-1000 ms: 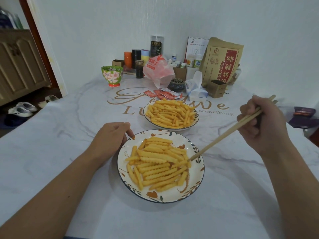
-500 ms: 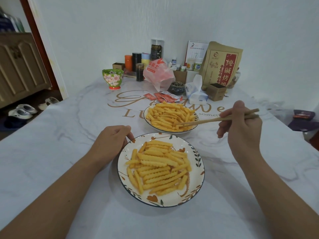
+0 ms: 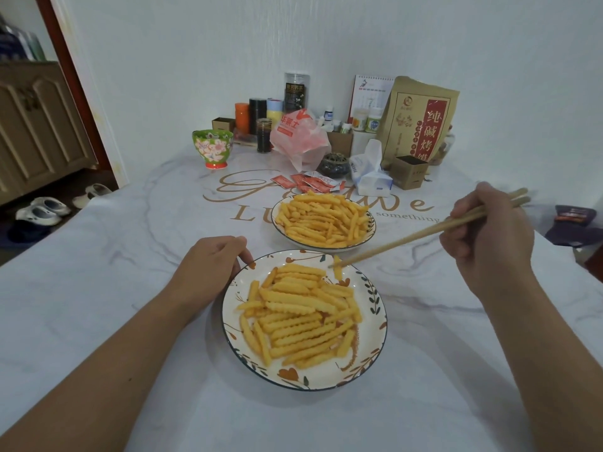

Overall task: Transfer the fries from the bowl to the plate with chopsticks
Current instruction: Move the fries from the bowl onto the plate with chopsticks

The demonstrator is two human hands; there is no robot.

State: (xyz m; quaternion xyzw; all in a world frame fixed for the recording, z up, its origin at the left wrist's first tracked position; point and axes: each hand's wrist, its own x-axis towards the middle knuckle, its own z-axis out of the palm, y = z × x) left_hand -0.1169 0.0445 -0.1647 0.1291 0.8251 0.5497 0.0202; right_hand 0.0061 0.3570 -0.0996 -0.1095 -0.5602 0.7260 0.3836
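floral cup point(image 3: 212, 147), tissue pack point(image 3: 372, 176), kraft bag point(image 3: 421, 122)

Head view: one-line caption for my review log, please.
Right hand holds chopsticks pinching one fry over the plate; left hand steadies its rim, bowl behind.
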